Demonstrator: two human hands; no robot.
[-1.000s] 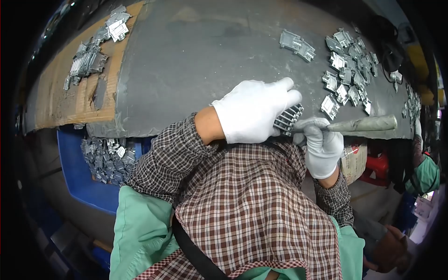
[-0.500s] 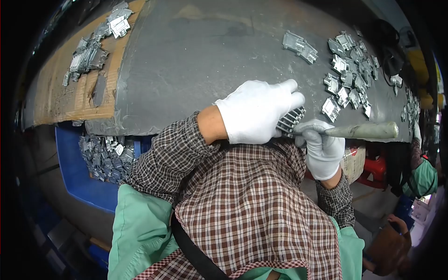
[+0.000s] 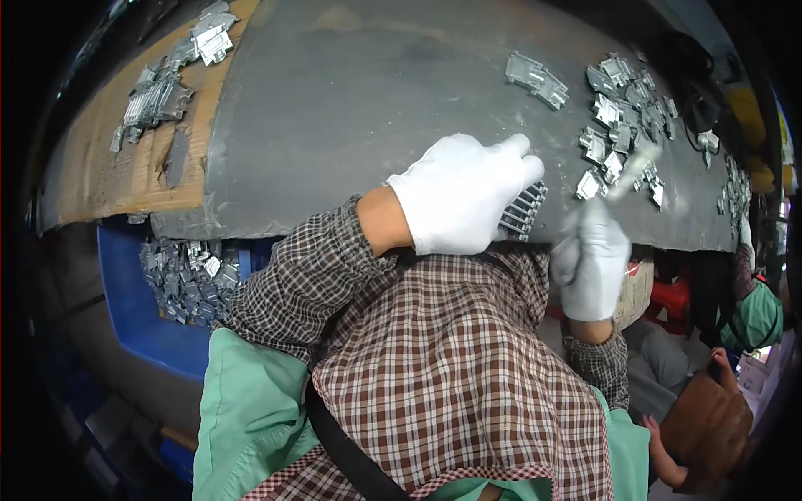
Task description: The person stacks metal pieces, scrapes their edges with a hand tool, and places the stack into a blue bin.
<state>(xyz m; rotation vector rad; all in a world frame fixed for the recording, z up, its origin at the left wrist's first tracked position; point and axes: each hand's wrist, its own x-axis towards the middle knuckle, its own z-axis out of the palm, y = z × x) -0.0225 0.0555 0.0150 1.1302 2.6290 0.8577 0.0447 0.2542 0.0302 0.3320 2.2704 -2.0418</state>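
Note:
My left hand point(image 3: 468, 196), in a white glove, is closed around a row of grey cast-metal parts point(image 3: 524, 212) at the table's front edge. Their slotted ends stick out past my fingers on the right. My right hand point(image 3: 595, 263), also gloved in white, is apart from those parts and closed on a pale-handled hand tool point(image 3: 632, 174). Motion blurs the tool, its handle tilting up and to the right; its working end cannot be made out.
Loose metal parts point(image 3: 622, 125) lie scattered on the table point(image 3: 359, 100) at right, with a small group point(image 3: 536, 79) nearby. More parts point(image 3: 154, 100) rest on cardboard point(image 3: 109, 171) at left. A blue bin point(image 3: 125, 309) below holds others. Another person point(image 3: 756, 313) is at far right.
My right hand has moved away from the held metal parts, and the tool's handle has swung from pointing right to pointing up and right. My left hand has hardly moved.

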